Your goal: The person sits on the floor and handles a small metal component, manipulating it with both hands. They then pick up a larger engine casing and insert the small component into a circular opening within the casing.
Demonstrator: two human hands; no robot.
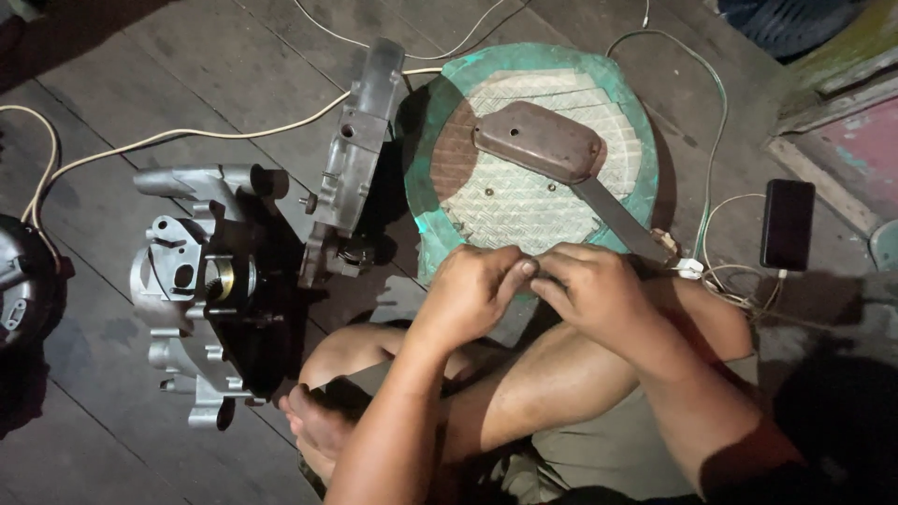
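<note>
Tiny unclear piece (529,266) between fingertips

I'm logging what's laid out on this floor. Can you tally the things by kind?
Engine casings: 2
Green stool: 1
Brown pad on a flat metal bar: 1
Phone: 1
Cables: at least 2, cream and white
Total: at least 7
</note>
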